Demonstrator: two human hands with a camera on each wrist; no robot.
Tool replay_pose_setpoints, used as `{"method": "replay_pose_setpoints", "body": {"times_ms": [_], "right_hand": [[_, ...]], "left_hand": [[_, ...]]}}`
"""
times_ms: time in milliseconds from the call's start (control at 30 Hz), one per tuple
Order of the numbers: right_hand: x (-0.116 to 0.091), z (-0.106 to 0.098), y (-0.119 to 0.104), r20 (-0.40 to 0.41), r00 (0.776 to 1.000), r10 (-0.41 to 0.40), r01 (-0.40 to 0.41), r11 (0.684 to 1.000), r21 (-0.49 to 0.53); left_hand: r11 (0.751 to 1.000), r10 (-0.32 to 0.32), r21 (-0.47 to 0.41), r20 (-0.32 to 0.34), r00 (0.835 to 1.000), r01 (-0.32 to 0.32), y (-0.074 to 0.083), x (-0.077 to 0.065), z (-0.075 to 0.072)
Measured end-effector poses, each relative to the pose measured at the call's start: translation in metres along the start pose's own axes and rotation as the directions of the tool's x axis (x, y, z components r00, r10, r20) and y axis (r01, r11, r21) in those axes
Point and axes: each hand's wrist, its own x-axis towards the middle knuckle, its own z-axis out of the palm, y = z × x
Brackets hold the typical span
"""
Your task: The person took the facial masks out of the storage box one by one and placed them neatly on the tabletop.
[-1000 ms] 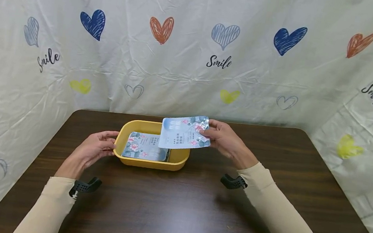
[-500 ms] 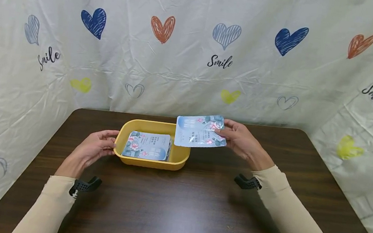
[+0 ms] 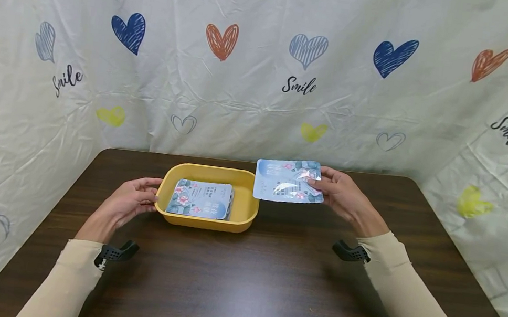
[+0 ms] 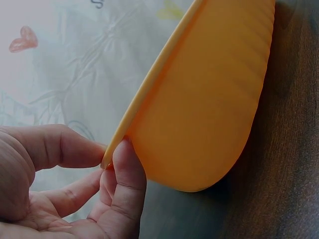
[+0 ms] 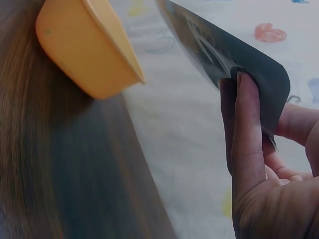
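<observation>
A yellow plastic basin (image 3: 243, 205) stands near the back of the table. My left hand (image 3: 132, 201) pinches its left rim between thumb and fingers, as the left wrist view shows close up. Inside the basin, toward its left, lies a small pile of light-blue sachets (image 3: 200, 199) printed with pink flowers. My right hand (image 3: 342, 196) grips another such flowered sachet (image 3: 284, 183) by its right end. This sachet is held above the table, beside the basin's right rim, its printed face toward the head camera. The right wrist view shows its dark silvery back (image 5: 264, 74).
The dark wooden table (image 3: 238, 283) ends just behind the basin. A pale curtain (image 3: 242, 99) with hearts and "Smile" prints hangs behind it and along both sides. A black strap (image 3: 116, 253) sits on each wrist.
My right hand has carried the sachet rightward, from over the basin to beside its right rim, uncovering the pile inside. The left hand and basin have stayed in place.
</observation>
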Motion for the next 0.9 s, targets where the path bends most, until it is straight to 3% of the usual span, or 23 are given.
{"method": "replay_pose_setpoints", "body": {"times_ms": [500,900], "right_hand": [[-0.004,-0.028,0.011,-0.062,0.997,0.047,-0.049,0.998,-0.029],[0.008,-0.035,0.029,-0.066,0.988,0.137,-0.147,0.972,-0.183]], "left_hand": [[1.0,0.001,0.003,-0.001,1.0,-0.001,0.0,-0.001,-0.001],[1.0,0.009,0.002,0.009,1.0,-0.009,0.0,-0.002,0.0]]}}
